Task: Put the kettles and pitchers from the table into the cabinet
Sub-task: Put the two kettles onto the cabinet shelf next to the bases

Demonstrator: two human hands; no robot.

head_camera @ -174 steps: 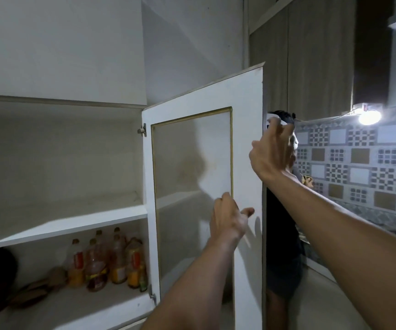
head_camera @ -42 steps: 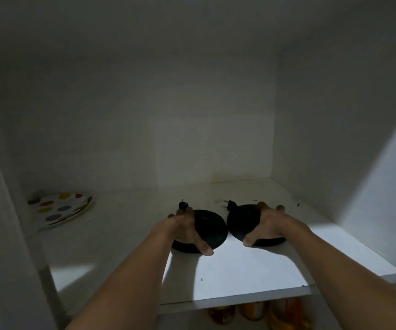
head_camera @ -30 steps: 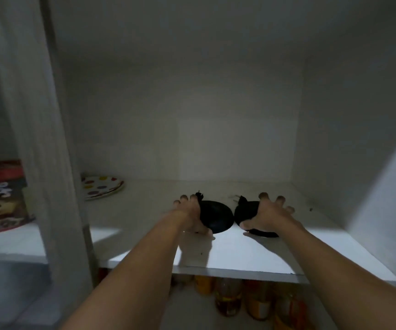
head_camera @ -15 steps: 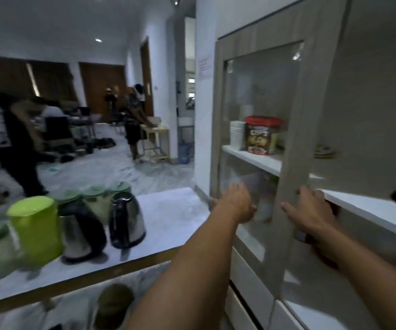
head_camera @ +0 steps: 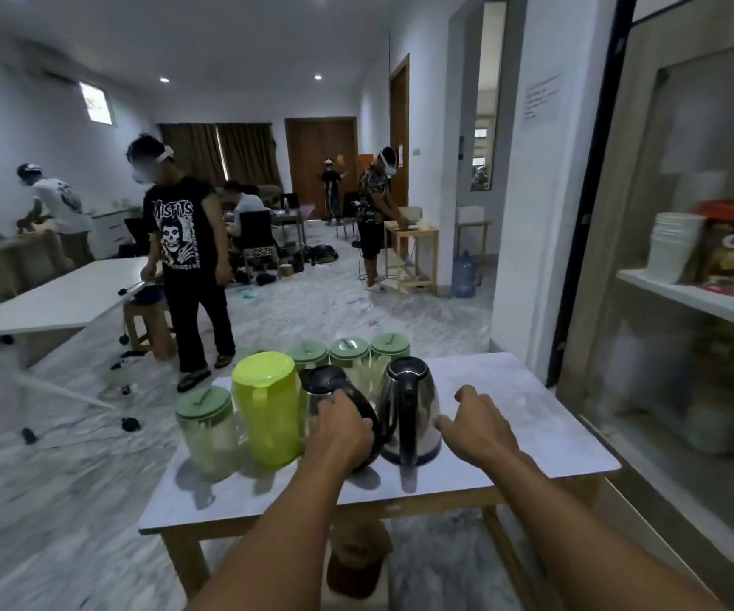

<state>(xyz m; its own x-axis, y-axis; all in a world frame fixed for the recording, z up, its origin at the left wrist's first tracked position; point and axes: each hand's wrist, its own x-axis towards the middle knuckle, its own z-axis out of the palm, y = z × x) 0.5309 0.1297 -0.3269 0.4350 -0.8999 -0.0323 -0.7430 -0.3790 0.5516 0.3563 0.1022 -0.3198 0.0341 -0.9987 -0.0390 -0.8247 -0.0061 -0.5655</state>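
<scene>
Gripping what seems a kettle handle (head_camera: pixel 363 407), left hand (head_camera: pixel 340 429); right hand (head_camera: pixel 477 427) spread above white table (head_camera: pixel 532 416).

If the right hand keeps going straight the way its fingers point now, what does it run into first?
Probably nothing on the table. The right hand is open, fingers pointing forward past the right side of the steel kettle, over bare table. Its thumb lies close to the kettle and might brush it; depth is unclear.

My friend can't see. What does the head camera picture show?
A left hand closes on the black handle of a steel kettle while the right hand reaches, open, beside a second kettle. They stand on a white table with a lime pitcher.
</scene>
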